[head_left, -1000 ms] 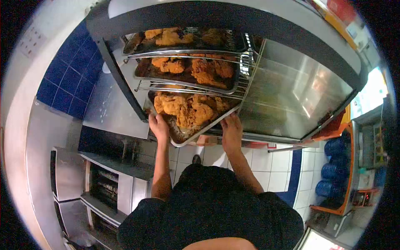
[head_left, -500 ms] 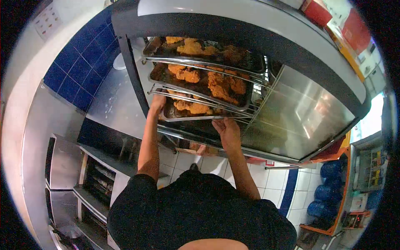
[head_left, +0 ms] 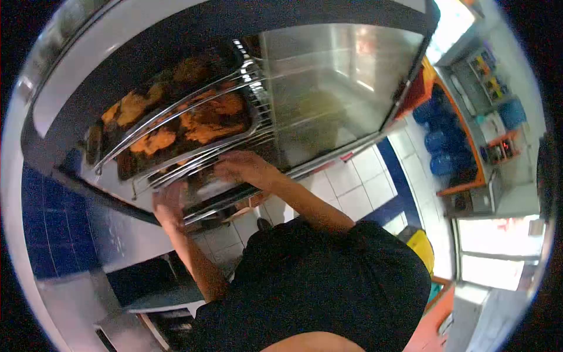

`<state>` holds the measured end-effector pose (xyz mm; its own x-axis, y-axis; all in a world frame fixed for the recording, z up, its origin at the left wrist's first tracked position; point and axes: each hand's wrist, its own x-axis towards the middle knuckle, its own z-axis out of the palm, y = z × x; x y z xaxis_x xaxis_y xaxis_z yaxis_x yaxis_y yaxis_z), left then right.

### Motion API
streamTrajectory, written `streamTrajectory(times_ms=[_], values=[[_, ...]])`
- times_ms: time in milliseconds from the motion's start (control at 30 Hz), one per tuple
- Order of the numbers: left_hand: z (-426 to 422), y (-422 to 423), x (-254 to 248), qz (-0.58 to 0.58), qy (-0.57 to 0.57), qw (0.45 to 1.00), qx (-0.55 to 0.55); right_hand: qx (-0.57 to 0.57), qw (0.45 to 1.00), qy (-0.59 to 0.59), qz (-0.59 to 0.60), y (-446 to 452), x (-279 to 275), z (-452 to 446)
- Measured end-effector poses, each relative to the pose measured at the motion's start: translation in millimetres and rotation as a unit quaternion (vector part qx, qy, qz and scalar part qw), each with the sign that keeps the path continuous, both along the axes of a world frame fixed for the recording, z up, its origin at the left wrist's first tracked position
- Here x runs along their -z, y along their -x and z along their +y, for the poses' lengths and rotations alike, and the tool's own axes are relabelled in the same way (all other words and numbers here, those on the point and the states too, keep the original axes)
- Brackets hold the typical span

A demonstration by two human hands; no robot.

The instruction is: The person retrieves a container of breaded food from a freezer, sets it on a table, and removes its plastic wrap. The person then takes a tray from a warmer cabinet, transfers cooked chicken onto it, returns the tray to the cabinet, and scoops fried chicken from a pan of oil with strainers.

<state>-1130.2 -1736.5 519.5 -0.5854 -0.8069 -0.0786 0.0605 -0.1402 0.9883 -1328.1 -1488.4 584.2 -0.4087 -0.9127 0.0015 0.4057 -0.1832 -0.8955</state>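
Both hands reach into the open front of a food warming cabinet (head_left: 346, 88), at its lowest wire rack (head_left: 202, 165). My left hand (head_left: 170, 206) is at the left end of the opening, its fingers smeared by motion. Just below the rack, my right hand (head_left: 249, 169) points left with its fingers stretched out; I see nothing held in it. Above them, a dark metal tray (head_left: 253, 130) bears pieces of fried chicken (head_left: 214, 120). More fried chicken (head_left: 134, 108) lies on a higher level. Under the lowest rack, a pale surface between the hands is too blurred to name.
The cabinet's glass panel (head_left: 334, 100) is on the right, with its dark frame curving overhead. Blue water jugs (head_left: 437, 144) stand in an orange-framed rack at the right. A steel counter (head_left: 120, 234) adjoins the blue-tiled wall (head_left: 47, 217). White floor tiles (head_left: 352, 182) lie below.
My view has swung to the right and tilted. The bottom chicken tray, gripped by both hands before, no longer shows clearly. My right hand's fingers have come off its front rim.
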Motion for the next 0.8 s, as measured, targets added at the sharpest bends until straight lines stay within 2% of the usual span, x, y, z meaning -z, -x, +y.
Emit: streamTrajectory(times_ms=[33,67,100,133,167,200,233,267,300,333,367,400,433,500,533,567,600,667,700,767,800], values=[[-36.6,-7.0,38.7,-0.129,0.231,0.962,0.067,0.011,0.999,-0.039,0.034,-6.9,-32.5,24.5],[-25.4,-1.6,28.7,-0.128,0.229,0.962,0.079,0.018,0.994,-0.08,0.068,-8.7,-54.8,60.0],[-3.4,6.0,0.6,0.036,0.016,0.997,0.06,0.092,0.973,-0.042,0.208,3.6,-61.8,92.4],[5.3,40.2,-28.2,0.185,-0.203,0.961,0.031,0.176,0.968,-0.055,0.172,50.7,-80.2,119.6],[6.0,49.0,-26.6,0.184,-0.207,0.96,0.033,0.377,0.855,-0.081,0.348,88.6,-65.0,156.6],[7.3,53.0,-25.7,0.067,0.027,0.997,0.031,0.527,0.676,-0.147,0.494,127.0,-62.8,194.1],[10.2,61.8,-22.5,-0.054,0.258,0.964,0.028,0.677,0.542,-0.131,0.481,156.6,-82.0,216.6],[36.0,57.2,-58.1,-0.168,0.525,0.833,0.047,0.705,0.329,-0.266,0.569,186.0,-89.7,245.9],[23.6,57.1,-54.3,-0.311,0.63,0.705,0.097,0.727,0.239,-0.268,0.586,218.1,-87.1,265.1],[24.0,58.2,-49.1,-0.32,0.625,0.707,0.089,0.702,0.268,-0.247,0.612,235.6,-85.7,280.4],[30.5,54.9,-42.2,-0.179,0.412,0.887,0.11,0.672,0.304,-0.22,0.639,254.3,-82.0,292.9],[40.3,54.3,-37.7,-0.014,0.163,0.981,0.108,0.581,0.198,-0.373,0.696,292.9,-56.0,330.2],[51.9,47.7,-36.6,0.166,-0.092,0.978,0.084,0.464,0.078,-0.499,0.728,327.9,-32.7,351.7],[88.1,33.8,-59.8,0.158,-0.162,0.974,0.027,0.579,0.42,-0.238,0.657,314.6,-58.6,340.4],[96.2,21.5,-55.7,0.159,-0.163,0.974,-0.006,0.578,0.52,-0.25,0.576,265.8,-96.6,309.2],[104.5,10.6,-47.4,0.109,-0.181,0.977,0.028,0.548,0.408,-0.393,0.616,245.6,-105.2,298.9],[106.5,12.9,-41.2,0.06,-0.201,0.976,0.064,0.566,0.519,-0.391,0.508,248.2,-105.5,285.0],[123.1,19.8,-38.1,0.047,-0.243,0.969,0.02,0.532,0.401,-0.376,0.644,269.6,-80.5,286.0],[132.0,19.6,-37.3,0.028,-0.281,0.959,-0.001,0.533,0.444,-0.324,0.643,265.6,-78.4,274.3],[151.6,9.6,-29.3,0.061,-0.305,0.95,-0.021,0.527,0.514,-0.249,0.629,221.3,-82.3,236.2],[165.1,2.9,-27.3,0.08,-0.28,0.957,-0.006,0.522,0.544,-0.224,0.618,198.6,-89.7,218.0]])
